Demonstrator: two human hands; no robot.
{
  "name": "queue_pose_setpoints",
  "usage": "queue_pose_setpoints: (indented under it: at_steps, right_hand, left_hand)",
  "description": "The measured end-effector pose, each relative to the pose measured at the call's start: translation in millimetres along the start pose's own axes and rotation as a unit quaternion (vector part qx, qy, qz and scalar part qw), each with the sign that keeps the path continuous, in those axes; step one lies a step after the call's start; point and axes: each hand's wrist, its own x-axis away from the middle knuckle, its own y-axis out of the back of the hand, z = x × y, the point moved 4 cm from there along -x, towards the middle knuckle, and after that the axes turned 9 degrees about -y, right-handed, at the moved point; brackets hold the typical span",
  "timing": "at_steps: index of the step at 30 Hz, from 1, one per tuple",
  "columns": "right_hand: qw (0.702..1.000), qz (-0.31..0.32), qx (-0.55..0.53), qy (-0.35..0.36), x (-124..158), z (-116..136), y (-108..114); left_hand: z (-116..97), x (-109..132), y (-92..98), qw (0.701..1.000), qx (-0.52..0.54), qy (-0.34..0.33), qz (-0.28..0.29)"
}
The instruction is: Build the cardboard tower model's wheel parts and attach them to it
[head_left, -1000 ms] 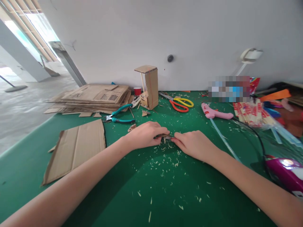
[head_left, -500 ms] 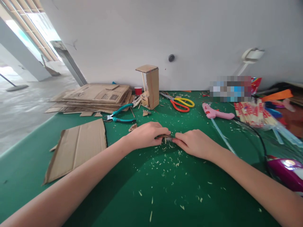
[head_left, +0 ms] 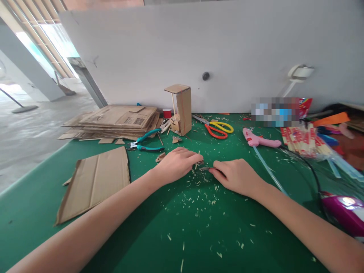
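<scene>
Small brown cardboard shows at the fingertips of my left hand, which is closed around it; a thin pale wooden sliver stands out beside it. Most of what that hand grips is hidden by its fingers. My right hand pinches a small thin metal blade, its tip pointing left toward the cardboard. Only a narrow gap lies between the two. Pale wood shavings are scattered over the green tabletop below both hands.
Left of my hands lie a cardboard sheet, teal-handled cutters and a cardboard stack. A small cardboard structure stands behind, beside scissors. To the right are a pink glue gun, its cord, and a purple device.
The blade has drawn away from the cardboard piece, and my hands sit slightly farther apart. The whole view has shifted a little, so the table appears lower.
</scene>
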Motion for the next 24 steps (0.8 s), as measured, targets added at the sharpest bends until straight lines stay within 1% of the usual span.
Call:
queue_pose_setpoints:
  at_steps: [3,5,9,14,18,21,24]
  right_hand:
    - [1.000,-0.002,-0.002,0.022,1,1,2]
    - [1.000,-0.001,0.006,0.023,1,1,2]
    - [0.999,0.004,0.032,0.010,0,3,1]
    - [0.999,-0.005,0.047,-0.003,-2,3,3]
    - [0.998,-0.027,0.048,-0.036,-2,-1,6]
    - [0.993,-0.029,0.081,-0.075,-2,-4,7]
    - [0.985,-0.045,0.129,-0.106,-3,-9,8]
  left_hand:
    - [4,0,2.3,0.999,-0.001,0.052,0.003]
    - [6,0,4.0,0.997,0.001,0.070,0.012]
    - [8,0,4.2,0.997,0.015,0.067,0.022]
    - [9,3,0.6,0.998,0.027,0.060,-0.017]
    - [13,7,-0.6,0.990,0.061,0.121,-0.044]
    - [17,9,-1.7,0.979,0.110,0.167,-0.035]
    - [21,10,-1.9,0.973,0.126,0.192,-0.019]
